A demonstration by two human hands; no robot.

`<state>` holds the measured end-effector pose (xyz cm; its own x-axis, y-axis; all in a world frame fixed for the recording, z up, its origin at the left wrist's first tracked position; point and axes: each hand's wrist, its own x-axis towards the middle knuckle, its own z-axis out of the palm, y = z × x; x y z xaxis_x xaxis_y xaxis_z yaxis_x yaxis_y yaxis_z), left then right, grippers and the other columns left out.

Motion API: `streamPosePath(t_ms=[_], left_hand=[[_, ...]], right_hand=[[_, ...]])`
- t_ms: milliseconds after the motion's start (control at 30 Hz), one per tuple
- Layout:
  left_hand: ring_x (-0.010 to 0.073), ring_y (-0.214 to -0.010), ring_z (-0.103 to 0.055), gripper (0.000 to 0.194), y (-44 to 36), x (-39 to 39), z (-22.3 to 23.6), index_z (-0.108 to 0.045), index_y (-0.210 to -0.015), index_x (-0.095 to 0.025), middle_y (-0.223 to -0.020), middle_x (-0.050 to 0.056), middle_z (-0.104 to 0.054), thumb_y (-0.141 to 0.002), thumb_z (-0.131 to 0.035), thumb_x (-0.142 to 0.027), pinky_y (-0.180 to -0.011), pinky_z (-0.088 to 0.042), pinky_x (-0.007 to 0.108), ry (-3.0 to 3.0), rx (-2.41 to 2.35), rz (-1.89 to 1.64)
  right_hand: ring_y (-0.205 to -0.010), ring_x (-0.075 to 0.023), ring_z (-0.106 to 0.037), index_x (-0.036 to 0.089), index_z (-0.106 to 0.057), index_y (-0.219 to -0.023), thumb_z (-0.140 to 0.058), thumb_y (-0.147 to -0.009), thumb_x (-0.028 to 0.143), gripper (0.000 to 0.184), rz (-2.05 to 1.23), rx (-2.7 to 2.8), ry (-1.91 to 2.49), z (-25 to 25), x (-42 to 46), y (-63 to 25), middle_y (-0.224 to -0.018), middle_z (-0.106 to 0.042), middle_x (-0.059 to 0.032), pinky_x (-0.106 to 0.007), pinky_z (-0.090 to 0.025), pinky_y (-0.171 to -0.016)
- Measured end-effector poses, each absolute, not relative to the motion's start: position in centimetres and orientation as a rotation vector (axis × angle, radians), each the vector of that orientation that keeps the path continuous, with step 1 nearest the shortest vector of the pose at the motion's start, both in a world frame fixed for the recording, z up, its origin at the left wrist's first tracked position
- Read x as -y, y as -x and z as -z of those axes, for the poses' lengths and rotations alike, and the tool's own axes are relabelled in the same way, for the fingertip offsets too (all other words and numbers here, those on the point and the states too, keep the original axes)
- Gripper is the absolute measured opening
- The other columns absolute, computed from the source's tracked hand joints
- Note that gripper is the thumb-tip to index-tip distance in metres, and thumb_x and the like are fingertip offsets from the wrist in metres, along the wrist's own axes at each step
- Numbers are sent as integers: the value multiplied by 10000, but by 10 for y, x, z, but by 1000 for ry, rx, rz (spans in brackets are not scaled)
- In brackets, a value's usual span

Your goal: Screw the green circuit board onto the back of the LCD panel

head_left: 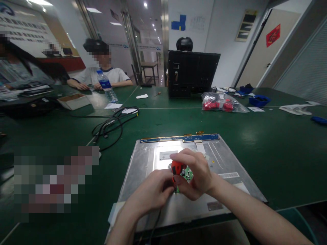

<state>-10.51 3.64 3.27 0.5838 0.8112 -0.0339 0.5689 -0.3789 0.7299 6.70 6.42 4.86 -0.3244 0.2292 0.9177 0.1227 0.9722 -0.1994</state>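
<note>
A large, flat metal panel (143, 154) lies on the green desk (258, 143) right in front of you, its longer sides running away from you. Lying flat, it gives your 2 hands a steady surface to rest and press on. A blue strip (209, 137) lines its far edge, with a pale ribbon (200, 147) leading off it.

Your right hand (199, 172) has its fingers curled around a red and black screwdriver (176, 167). The handle stands roughly upright near the panel's middle, beside a small green circuit board (189, 174); that upright grip probably keeps the tool square to the surface. Your left hand (158, 189) is low beside it, thumb and fingers drawn narrow near the tool's lower end, perhaps to steady the tip or a small part. Whether it pinches anything is hidden. A thin dark cord (155, 221) runs from below your left hand towards your side of the desk.

Beyond the panel, to the left, loops of black cable (109, 126) lie loosely gathered, clear of your arms. Farther back stand a water bottle (105, 85) and a black monitor (194, 73), its back facing you. Right of the monitor sits a clear bag (223, 104) with red items inside. Across the desk, 1 person (114, 76) sits, forearms on the desktop.
</note>
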Motion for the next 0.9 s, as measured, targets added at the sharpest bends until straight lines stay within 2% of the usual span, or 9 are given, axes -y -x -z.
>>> streamPosePath(t_ms=[167,367,500,667,900], left_hand=[[160,-683,-532,99,106,-36,-32,-594,-723,-172,-705,-9,-590,-743,-543,-89,-604,-391,253,-2099,-1080,-448],[174,-737,-564,129,107,-36,-29,-633,-802,-169,-782,6,-635,-766,-538,-89,-678,-434,272,-2066,-1068,-475],[176,-736,-561,111,106,-36,-30,-630,-793,-163,-803,14,-645,-784,-538,-101,-673,-426,278,-2076,-1100,-440],[172,-726,-556,84,106,-36,-32,-616,-765,-159,-792,19,-648,-782,-552,-107,-638,-410,267,-2084,-1111,-413],[182,-752,-568,111,106,-37,-31,-619,-777,-163,-802,24,-655,-746,-546,-85,-659,-427,274,-2074,-1086,-439]], right_hand=[[-606,-158,-572,168,-488,-1273,-520,-827,186,448,-80,1875,292,-49,-64,-66,-743,-607,-4,-261,-463,-490],[-561,-141,-531,193,-502,-1251,-563,-897,244,363,-40,1876,304,-48,-65,-66,-711,-573,20,-243,-416,-465],[-604,-149,-564,166,-512,-1265,-534,-896,281,387,-90,1906,284,-47,-65,-67,-754,-592,-9,-247,-452,-478],[-682,-165,-615,162,-496,-1304,-489,-828,186,477,-118,1916,269,-50,-64,-67,-815,-630,-32,-268,-518,-528],[-566,-145,-535,185,-495,-1262,-551,-882,226,387,-52,1888,318,-47,-64,-66,-709,-587,14,-246,-426,-462]])
